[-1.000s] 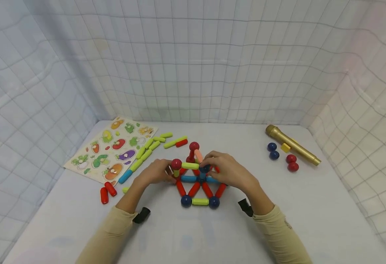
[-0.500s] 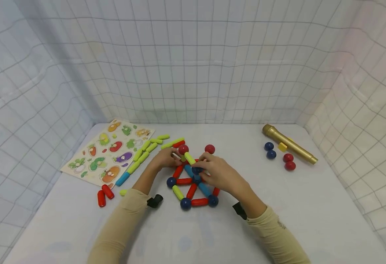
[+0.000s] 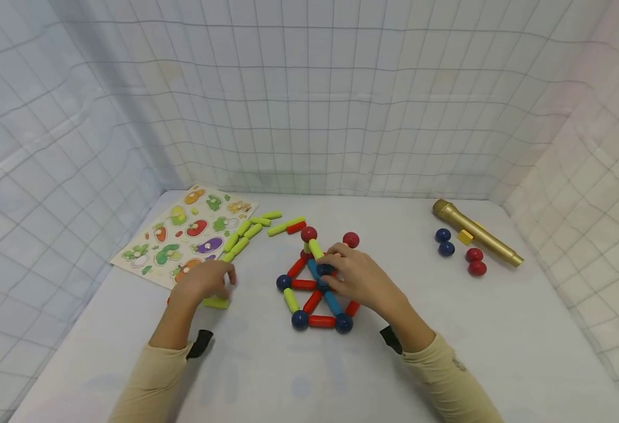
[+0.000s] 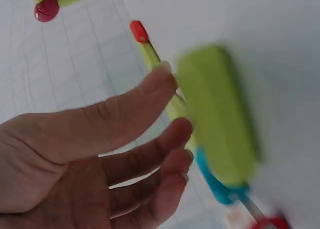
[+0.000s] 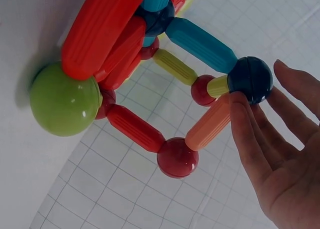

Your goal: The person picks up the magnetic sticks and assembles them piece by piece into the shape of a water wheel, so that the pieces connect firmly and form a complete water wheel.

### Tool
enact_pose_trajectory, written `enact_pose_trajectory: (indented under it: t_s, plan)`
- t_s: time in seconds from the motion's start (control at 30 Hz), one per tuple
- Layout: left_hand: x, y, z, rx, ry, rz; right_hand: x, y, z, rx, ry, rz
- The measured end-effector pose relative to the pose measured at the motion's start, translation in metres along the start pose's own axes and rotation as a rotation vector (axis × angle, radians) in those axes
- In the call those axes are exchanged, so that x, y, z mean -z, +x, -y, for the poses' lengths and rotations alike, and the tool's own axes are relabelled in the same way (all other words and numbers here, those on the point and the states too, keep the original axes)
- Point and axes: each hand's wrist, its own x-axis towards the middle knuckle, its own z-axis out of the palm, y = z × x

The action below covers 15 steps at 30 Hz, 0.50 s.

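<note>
In the head view my right hand (image 3: pixel 362 279) is at the top of a magnetic ball-and-rod structure (image 3: pixel 322 321). The right wrist view shows its fingers and thumb pinching a dark blue ball (image 5: pixel 249 80) on an upright blue rod (image 5: pixel 202 44). A salmon rod (image 5: pixel 209 123) and a yellow-green rod run from that ball to raised red balls. To the left, my left hand (image 3: pixel 203 282) reaches over a loose yellow-green rod (image 3: pixel 216 303). In the left wrist view the thumb and fingers are apart, fingertips close beside that rod (image 4: pixel 217 114).
A vegetable picture sheet (image 3: pixel 163 235) lies at the back left, beside a line of yellow-green rods (image 3: pixel 240 245). Further right are loose dark blue balls (image 3: pixel 446 249), red balls (image 3: pixel 477 268) and a gold toy microphone (image 3: pixel 478 232). Gridded cloth walls enclose the table.
My left hand has left the structure's left side and moved left to the loose rod. The structure was turned between the two earlier frames. My right hand stays on its top ball.
</note>
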Motion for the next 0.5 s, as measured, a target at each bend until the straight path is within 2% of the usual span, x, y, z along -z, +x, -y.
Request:
enact_pose_trajectory:
  t_s: [0.1,0.23,0.4,0.5]
  plan:
    - [-0.003,-0.018,0.012,0.011,0.015,0.049,-0.001,-0.001,0.000,-0.027,-0.003,-0.005]
    - [-0.009,-0.027,0.019,-0.035,0.011,0.061,-0.001,0.000,0.000,-0.054,-0.005,-0.017]
    - [-0.011,-0.025,0.020,-0.087,-0.038,0.015,-0.003,0.002,0.000,-0.038,0.006,-0.044]
    - [-0.010,-0.014,0.011,-0.180,-0.140,-0.061,-0.004,0.003,0.001,-0.041,0.024,-0.041]
